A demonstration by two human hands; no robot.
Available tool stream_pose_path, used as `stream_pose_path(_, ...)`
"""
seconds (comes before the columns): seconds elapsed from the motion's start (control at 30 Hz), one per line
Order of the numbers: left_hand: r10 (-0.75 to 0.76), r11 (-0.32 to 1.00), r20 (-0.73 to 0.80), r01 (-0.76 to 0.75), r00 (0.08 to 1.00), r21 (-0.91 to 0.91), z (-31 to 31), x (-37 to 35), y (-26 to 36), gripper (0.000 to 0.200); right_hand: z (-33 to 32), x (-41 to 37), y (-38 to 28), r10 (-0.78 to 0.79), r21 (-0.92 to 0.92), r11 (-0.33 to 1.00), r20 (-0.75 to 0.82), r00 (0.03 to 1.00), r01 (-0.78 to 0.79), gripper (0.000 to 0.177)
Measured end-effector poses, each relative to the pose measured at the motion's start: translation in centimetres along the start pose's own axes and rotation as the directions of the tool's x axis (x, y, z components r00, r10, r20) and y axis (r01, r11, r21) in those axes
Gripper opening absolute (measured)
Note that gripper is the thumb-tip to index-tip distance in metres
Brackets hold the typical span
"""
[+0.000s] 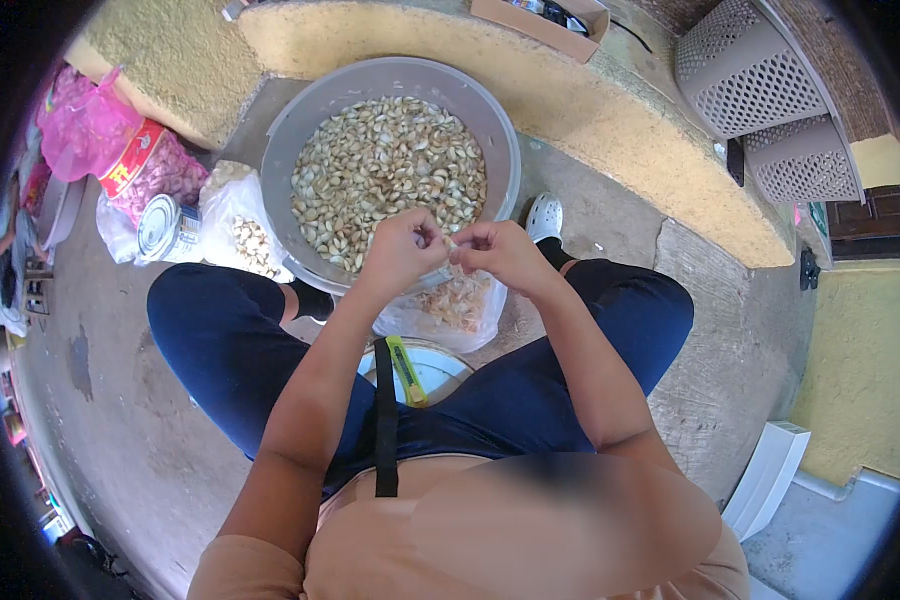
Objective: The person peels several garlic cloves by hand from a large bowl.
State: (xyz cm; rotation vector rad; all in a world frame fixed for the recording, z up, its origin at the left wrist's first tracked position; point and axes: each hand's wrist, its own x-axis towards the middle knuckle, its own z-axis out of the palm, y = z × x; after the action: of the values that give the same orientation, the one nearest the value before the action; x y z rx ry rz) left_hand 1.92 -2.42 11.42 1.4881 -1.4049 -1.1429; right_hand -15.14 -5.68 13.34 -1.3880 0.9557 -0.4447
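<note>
Over the near rim of a large grey tub (270,190), my two hands meet fingertip to fingertip. My left hand (407,250) and my right hand (495,252) are both closed in a pinch on a small pale garlic clove (451,244), mostly covered by the fingers. Inside the tub lie many garlic cloves (390,170), some with brownish skin. Below my hands, a clear plastic bag (480,325) holds loose papery garlic peels (452,303). A yellow-green box cutter (407,372) rests on a white lid or bucket top (440,362) between my thighs.
Left of the tub stand a white bag of garlic cloves (253,245), a metal can (160,230) and a pink net sack (155,175). A low yellow wall (570,130) curves behind. On it sit a cardboard box (545,25) and grey perforated baskets (760,90).
</note>
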Motion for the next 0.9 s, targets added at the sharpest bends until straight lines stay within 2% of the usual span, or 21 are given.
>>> stream_pose_path(0.03, -0.014, 0.999, -0.001, 0.014, 1.0, -0.043, 0.1, 0.0, -0.2, 0.012, 0.0, 0.0, 0.0, 0.004, -0.018, 1.0, -0.014, 1.0, -0.004, 0.022)
stream_pose_path(0.13, 0.071, 0.992, -0.047, -0.076, 0.996, -0.099, 0.2, 0.0, -0.2, 0.009, -0.2, 0.1, 0.3, -0.008, -0.098, 0.995, -0.067, 0.998, 0.001, 0.024)
stream_pose_path(0.23, 0.013, 0.995, 0.049, -0.008, 0.999, -0.104, -0.2, -0.2, 0.7, 0.006, -0.3, 0.2, 0.6, -0.053, -0.21, 0.977, -0.116, 0.992, 0.028, 0.025)
stream_pose_path(0.33, -0.011, 0.99, 0.068, 0.02, 0.998, -0.141, -0.1, 0.0, -0.4, 0.009, -0.3, 0.1, 0.3, -0.061, -0.259, 0.965, -0.119, 0.991, 0.028, 0.026)
stream_pose_path(0.43, -0.202, 0.957, 0.135, 0.225, 0.97, -0.186, -0.7, -0.2, 1.1, 0.011, -0.2, -0.1, 0.0, -0.058, -0.255, 0.967, -0.119, 0.991, 0.026, 0.026)
stream_pose_path(0.53, -0.097, 0.99, 0.072, 0.104, 0.993, -0.097, -0.3, 0.0, 0.2, 0.013, -0.3, 0.0, 0.1, -0.048, -0.236, 0.972, -0.112, 0.993, 0.02, 0.026)
stream_pose_path(0.6, -0.139, 0.988, 0.053, 0.142, 0.989, -0.066, -0.3, -0.1, 0.6, 0.011, -0.3, 0.0, 0.2, -0.051, -0.24, 0.971, -0.109, 0.993, 0.024, 0.027)
stream_pose_path(0.7, -0.168, 0.982, 0.044, 0.171, 0.985, -0.082, -0.3, -0.2, 1.1, 0.01, -0.2, 0.4, 0.8, -0.064, -0.1, 0.994, -0.093, 0.994, 0.054, 0.027)
stream_pose_path(0.8, -0.183, 0.977, 0.036, 0.186, 0.982, -0.106, -0.3, -0.1, 0.9, 0.009, -0.3, 0.0, -0.4, 0.013, 0.034, 0.999, -0.023, 1.0, -0.012, 0.022)
stream_pose_path(0.9, -0.187, 0.976, 0.048, 0.191, 0.981, -0.103, -0.3, -0.1, 0.9, 0.008, -0.3, 0.3, -0.1, 0.076, 0.234, 0.97, -0.04, 0.996, -0.064, 0.022)
